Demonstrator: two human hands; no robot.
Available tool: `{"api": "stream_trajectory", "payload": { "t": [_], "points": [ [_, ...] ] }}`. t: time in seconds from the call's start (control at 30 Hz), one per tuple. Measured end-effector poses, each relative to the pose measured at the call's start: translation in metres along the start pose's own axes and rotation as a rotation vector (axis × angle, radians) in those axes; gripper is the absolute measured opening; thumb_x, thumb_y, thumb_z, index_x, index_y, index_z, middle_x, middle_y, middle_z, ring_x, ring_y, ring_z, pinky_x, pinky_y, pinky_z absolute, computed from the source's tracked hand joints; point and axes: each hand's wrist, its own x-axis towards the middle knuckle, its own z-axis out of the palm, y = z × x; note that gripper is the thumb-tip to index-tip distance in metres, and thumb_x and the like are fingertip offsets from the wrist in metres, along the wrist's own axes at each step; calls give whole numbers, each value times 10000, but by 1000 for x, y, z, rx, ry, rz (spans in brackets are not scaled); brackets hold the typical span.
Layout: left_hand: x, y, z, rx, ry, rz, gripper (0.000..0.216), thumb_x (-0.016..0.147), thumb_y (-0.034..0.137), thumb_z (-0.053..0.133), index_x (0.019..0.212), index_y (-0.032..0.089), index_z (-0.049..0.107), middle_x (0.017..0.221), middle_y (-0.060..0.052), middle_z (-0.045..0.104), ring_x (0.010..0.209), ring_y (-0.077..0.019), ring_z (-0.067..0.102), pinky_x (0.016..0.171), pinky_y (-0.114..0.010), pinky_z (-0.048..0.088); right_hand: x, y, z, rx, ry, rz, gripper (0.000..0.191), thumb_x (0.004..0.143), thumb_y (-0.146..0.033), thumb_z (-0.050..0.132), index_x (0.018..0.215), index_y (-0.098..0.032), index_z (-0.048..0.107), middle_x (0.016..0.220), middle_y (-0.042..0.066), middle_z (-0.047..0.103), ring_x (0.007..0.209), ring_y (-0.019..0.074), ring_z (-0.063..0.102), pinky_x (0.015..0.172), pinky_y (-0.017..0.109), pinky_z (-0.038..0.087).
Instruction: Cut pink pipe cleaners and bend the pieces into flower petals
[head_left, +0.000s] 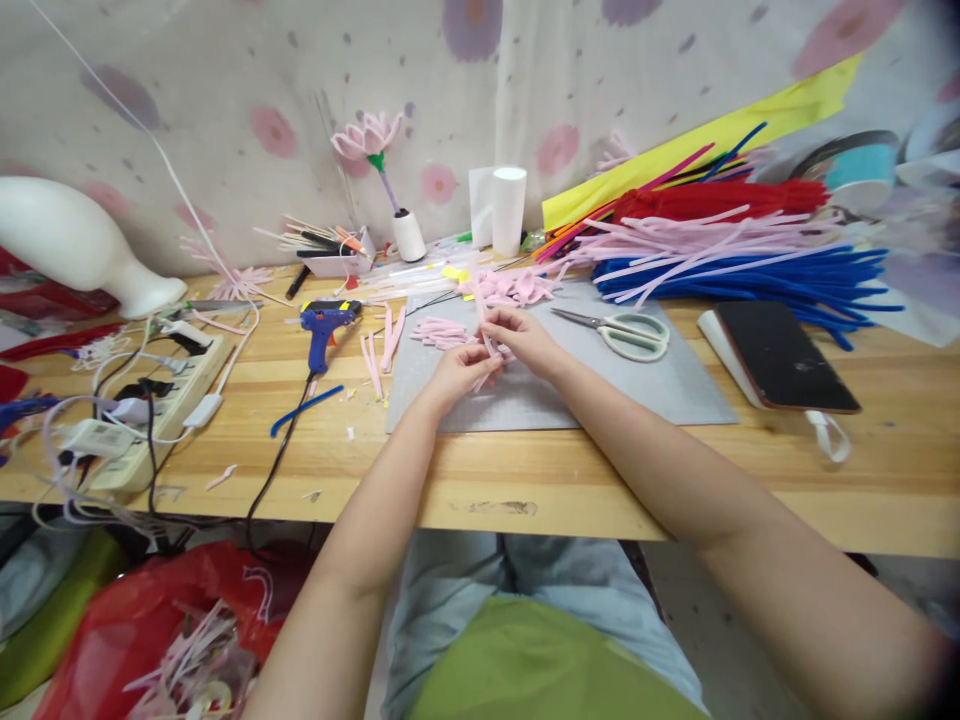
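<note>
Left hand (455, 378): is pinching a pink strip (481, 308)
Right hand (523, 338): is gripping it too
Scissors (637, 338): are lying on a grey mat (660, 395)

Light-brown planked wooden tabletop (900, 470); scuffed patch (502, 508) noted near the front edge. Directly on it, centre: flat grey rectangular mat (660, 395). Left — blue-and-yellow plastic glue gun (322, 335), single blue fuzzy stem (306, 410), long cream plastic power strip (171, 408). Right — white wedge-like block (729, 350). Rear: small white cylindrical pot (409, 237), thick bundle of blue fuzzy stems (795, 285).
</note>
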Motion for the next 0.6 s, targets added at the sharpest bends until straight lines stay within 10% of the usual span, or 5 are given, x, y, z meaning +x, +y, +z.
{"api": "stream_trajectory", "payload": {
  "t": [0.2, 0.37, 0.6],
  "points": [
    [6, -5, -3, -250, 318, 75, 300, 522, 360, 784, 671, 145, 637, 601, 30, 585, 536, -49, 500, 493, -171, 364, 0, 12, 6, -63, 203, -52, 471, 708, -412, 642, 1119, -265, 462, 1016, 30, 565, 813, 139, 551, 689, 282, 478],
    [4, -2, -6, -274, 455, 113, 342, 538, 384, 770, 744, 143, 640, 718, -8, 650, 655, -100, 595, 564, -204, 437, -7, 13, 11, -111, -3, 64, 411, 667, -434, 670, 964, -185, 533, 713, -12, 578, 641, 113, 525, 610, 246, 437],
    [2, -6, -11, -96, 442, 143, 301, 578, 342, 738, 786, 146, 641, 716, -18, 662, 644, -139, 626, 580, -256, 498, -12, 7, 13, -139, 54, 142, 293, 656, -433, 659, 677, -164, 546, 586, -31, 534, 533, 84, 451, 511, 210, 359]
  ]
}}
